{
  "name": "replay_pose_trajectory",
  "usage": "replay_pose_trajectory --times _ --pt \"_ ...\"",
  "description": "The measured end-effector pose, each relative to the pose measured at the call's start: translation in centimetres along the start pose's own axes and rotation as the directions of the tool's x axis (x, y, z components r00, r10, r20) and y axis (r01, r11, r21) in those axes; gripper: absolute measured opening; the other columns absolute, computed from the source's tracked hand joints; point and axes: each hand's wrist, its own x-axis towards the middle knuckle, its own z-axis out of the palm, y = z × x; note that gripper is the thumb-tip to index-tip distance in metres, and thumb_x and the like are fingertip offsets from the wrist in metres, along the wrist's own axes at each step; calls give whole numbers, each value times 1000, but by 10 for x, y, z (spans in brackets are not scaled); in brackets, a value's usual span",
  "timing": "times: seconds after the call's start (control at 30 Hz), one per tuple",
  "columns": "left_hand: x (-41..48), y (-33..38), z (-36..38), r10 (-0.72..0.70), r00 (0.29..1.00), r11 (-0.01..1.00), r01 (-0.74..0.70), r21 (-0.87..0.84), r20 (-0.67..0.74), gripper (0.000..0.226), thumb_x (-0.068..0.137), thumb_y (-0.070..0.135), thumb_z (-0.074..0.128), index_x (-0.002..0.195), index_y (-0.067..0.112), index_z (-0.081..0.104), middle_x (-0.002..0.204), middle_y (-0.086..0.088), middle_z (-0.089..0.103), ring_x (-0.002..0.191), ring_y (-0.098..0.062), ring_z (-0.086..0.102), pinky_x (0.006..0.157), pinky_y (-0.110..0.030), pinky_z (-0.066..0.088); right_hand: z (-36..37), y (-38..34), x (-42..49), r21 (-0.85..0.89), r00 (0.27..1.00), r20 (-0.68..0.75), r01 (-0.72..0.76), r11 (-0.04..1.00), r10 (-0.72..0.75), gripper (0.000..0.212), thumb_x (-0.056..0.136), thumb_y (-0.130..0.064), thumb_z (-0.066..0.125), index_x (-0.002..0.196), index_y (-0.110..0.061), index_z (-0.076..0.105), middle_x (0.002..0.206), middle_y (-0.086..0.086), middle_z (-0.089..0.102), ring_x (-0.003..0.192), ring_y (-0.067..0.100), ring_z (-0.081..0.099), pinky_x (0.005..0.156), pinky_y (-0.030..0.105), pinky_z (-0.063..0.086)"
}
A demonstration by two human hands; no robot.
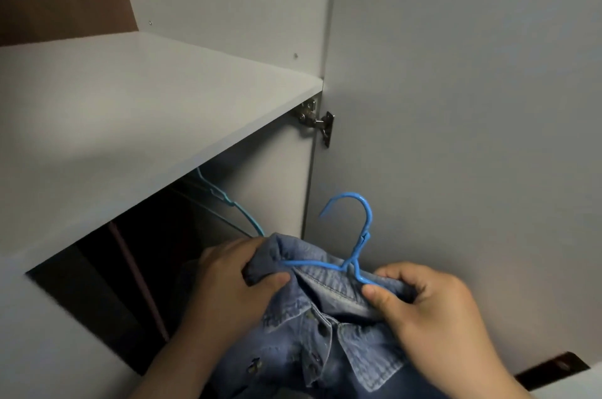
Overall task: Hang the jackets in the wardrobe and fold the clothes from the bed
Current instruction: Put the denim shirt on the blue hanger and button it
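The wardrobe (277, 170) stood open ahead of both my hands, its door (456, 105) swung out as a broad grey wall just beyond and to the right of my right hand (430, 297). The shelf (130, 105) jutted out well above my left hand (234, 281), and the dark hanging space (130, 268) opened under it, ahead and left of that hand. The denim jacket (325, 333) hung bunched between my hands, collar up. My left hand gripped one shoulder of it, fingers curled into the cloth. My right pinched the other shoulder together with the end of the blue hanger (362, 243), whose hook rose above my right thumb, close to the door. I judged the step to be seating the jacket on the hanger, and the left shoulder looked wadded rather than draped. It seemed best to spread that shoulder flat over the arm before letting go, or the jacket would slide off lopsided. A spare hanger (228, 199) hung inside, just beyond my left hand; I could not see the rail it hung from. The free room lay forward and left, under the shelf edge, so the hook would need to dip below that edge and keep off the door. The hinge (314, 121) sat high above both hands, out of the path.
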Motion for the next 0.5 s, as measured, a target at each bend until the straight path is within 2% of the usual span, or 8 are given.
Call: replay_pose_trajectory --times 0.1,0.27,0.33,0.4,0.47,0.5 --pt "-4 -14 14 64 995 996 -59 62 -83 47 62 54 60 97 25 71 86 28 51 86 -7 47 78 -28 40 13 12 2 -16 1000 -21 -3 1000 3 36 68 -23 85 78 -52 66 59 -22 65 63 -3 62 57 7 42" --pt "-11 -46 48 198 946 980 -191 54 -256 36 63 51 60 85 22 66 85 29 47 82 2 37 73 -22 33 34 35 -3 -25 1000 -6 2 1000 -3 34 60 -21 88 67 -48 69 52 -20 63 57 -7 60 56 3 42" --pt "-16 -58 61 268 918 962 -271 31 -293 25 63 50 62 83 34 57 82 31 46 81 11 38 76 -17 34 45 53 -9 -26 999 -36 31 999 -32 33 56 -21 87 64 -47 69 52 -20 63 59 -8 61 58 0 41" --pt "-22 -68 72 323 893 944 -325 46 -312 28 64 50 62 83 46 42 77 33 45 91 20 41 81 -7 30 57 63 -18 -44 990 -113 83 996 -88 30 53 -25 85 65 -48 69 52 -21 63 58 -7 61 57 -1 41" --pt "-32 -79 86 348 871 936 -347 67 -347 27 65 50 61 80 46 39 73 32 43 92 21 42 80 -12 30 71 80 -29 -79 981 -101 161 984 -168 34 47 -32 86 68 -52 67 53 -23 63 56 -10 60 56 -3 39" --pt "-37 -84 92 351 858 934 -351 73 -375 24 66 50 60 77 46 39 71 31 43 86 17 43 78 -18 30 76 89 -30 -112 963 -162 198 974 -215 41 41 -37 89 70 -55 66 54 -25 63 55 -12 60 55 -5 38"
